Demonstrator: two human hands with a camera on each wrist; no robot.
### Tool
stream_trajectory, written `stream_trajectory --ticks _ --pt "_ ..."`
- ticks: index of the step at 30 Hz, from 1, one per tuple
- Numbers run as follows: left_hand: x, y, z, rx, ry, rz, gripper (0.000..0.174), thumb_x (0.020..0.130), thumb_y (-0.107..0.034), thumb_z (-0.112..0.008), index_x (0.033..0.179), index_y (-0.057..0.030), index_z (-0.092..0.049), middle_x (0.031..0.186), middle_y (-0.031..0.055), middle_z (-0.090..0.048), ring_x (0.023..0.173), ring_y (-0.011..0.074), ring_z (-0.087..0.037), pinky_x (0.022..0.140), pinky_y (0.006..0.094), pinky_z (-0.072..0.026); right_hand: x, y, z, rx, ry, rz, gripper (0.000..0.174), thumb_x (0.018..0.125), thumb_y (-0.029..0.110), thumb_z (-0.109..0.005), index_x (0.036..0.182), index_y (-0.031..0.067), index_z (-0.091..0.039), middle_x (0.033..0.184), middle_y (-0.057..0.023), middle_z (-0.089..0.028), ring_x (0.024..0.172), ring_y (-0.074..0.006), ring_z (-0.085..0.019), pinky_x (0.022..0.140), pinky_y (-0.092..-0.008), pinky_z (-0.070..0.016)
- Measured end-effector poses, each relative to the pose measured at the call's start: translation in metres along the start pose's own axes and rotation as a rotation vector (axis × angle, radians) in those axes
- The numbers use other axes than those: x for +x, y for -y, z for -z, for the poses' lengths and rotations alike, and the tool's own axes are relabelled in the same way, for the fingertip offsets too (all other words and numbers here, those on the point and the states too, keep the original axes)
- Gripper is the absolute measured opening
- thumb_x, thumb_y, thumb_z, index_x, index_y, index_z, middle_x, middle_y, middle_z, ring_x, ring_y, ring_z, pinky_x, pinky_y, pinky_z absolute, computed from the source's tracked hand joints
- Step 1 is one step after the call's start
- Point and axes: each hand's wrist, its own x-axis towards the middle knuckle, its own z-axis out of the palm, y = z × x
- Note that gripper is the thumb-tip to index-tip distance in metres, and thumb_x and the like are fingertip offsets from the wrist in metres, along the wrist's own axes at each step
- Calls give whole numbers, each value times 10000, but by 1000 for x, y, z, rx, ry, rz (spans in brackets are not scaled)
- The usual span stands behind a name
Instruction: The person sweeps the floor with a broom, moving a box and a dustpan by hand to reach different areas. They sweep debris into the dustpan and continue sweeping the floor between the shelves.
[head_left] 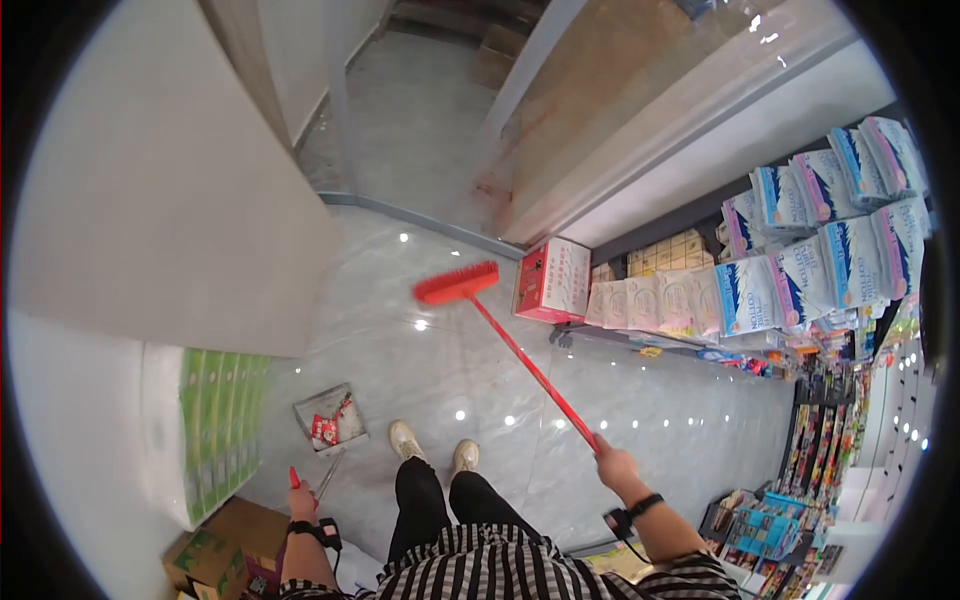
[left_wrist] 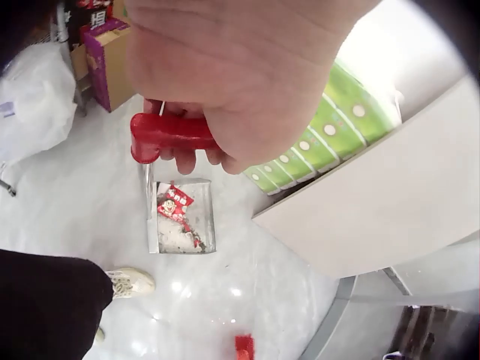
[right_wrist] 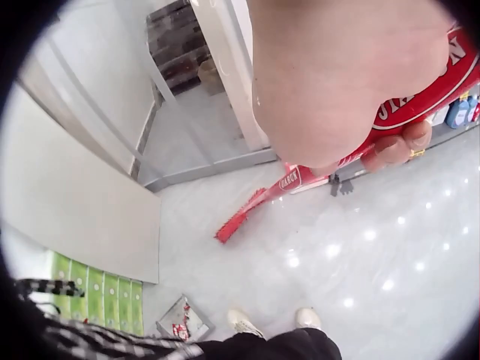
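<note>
My right hand (head_left: 615, 468) grips the red handle of a broom (head_left: 535, 370), its fingers wrapped round the upper end. The broom's red bristle head (head_left: 457, 285) lies on the grey tiled floor ahead, near the glass door. In the left wrist view my left hand (left_wrist: 232, 82) curls round the red handle grip (left_wrist: 169, 136) of a dustpan. The metal pan (head_left: 333, 420) rests on the floor to the left of my shoes, holding a red wrapper (left_wrist: 174, 202) and some grey dirt.
A red and white carton (head_left: 553, 280) stands by the door frame, beside a shelf of packaged cotton goods (head_left: 775, 290). Green packs (head_left: 225, 420) are stacked at left below a pale curved panel (head_left: 170, 200). Cardboard boxes (head_left: 225, 545) sit at lower left, and a blue basket (head_left: 765, 525) at lower right.
</note>
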Motion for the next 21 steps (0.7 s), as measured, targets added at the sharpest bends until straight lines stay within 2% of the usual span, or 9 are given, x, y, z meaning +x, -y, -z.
stream_trajectory --ticks 4,7,9,10,13,15,16,18,21 --pt "4 -20 4 -33 55 27 197 805 -204 -549 788 -10 -516 633 70 -529 473 158 -501 398 311 -391 87 44 -27 137 -79 41 447 862 210 -442 1297 167 -349 834 -224 -612 806 -406 -585 693 -502 -459" --pt "0 -32 8 239 27 -52 206 788 -164 -546 878 21 -528 659 95 -548 536 235 -546 491 369 -453 112 53 -43 227 -40 -25 462 859 193 -434 1311 181 -338 904 -228 -614 858 -405 -586 745 -501 -459" --pt "-10 -38 8 729 -263 -366 263 764 -145 -575 950 38 -544 766 148 -578 715 328 -576 668 421 -470 97 44 -58 260 -38 6 462 856 198 -436 1307 178 -337 895 -234 -612 854 -412 -584 743 -508 -457" --pt "-19 -43 8 727 -271 -374 263 764 -145 -575 950 38 -544 766 148 -578 715 328 -576 668 421 -470 84 37 -66 277 -39 41 461 853 202 -438 1302 175 -337 886 -241 -610 850 -419 -582 740 -514 -455" --pt "-64 -75 2 785 -557 -628 297 744 -168 -613 963 27 -571 894 197 -578 907 377 -534 801 435 -427 29 -1 -104 254 2 44 482 843 204 -461 1297 133 -314 813 -242 -610 758 -429 -586 671 -522 -453" --pt "-73 -89 4 729 -447 -636 327 738 -204 -639 974 13 -574 946 195 -565 980 353 -509 836 418 -413 -17 -29 -122 226 39 -2 491 830 180 -471 1292 140 -311 799 -244 -610 752 -428 -589 666 -524 -453" --pt "-72 -91 4 725 -454 -647 327 738 -204 -639 974 13 -574 946 195 -565 980 353 -509 836 418 -413 -39 -41 -120 219 127 -82 490 840 219 -454 1311 187 -321 871 -242 -615 834 -415 -592 721 -512 -460" --pt "-63 -91 -4 819 -259 -578 334 751 -227 -610 972 23 -589 948 200 -586 921 350 -563 811 411 -445 -80 -65 -123 214 166 -131 494 840 227 -456 1315 196 -323 885 -235 -616 835 -405 -596 735 -507 -461" --pt "-73 -108 -31 819 -204 -649 298 738 -222 -616 924 11 -622 892 198 -621 859 333 -595 772 400 -460 -125 -86 -115 161 226 -236 435 844 236 -452 1272 188 -392 903 -203 -625 852 -391 -596 740 -489 -467"
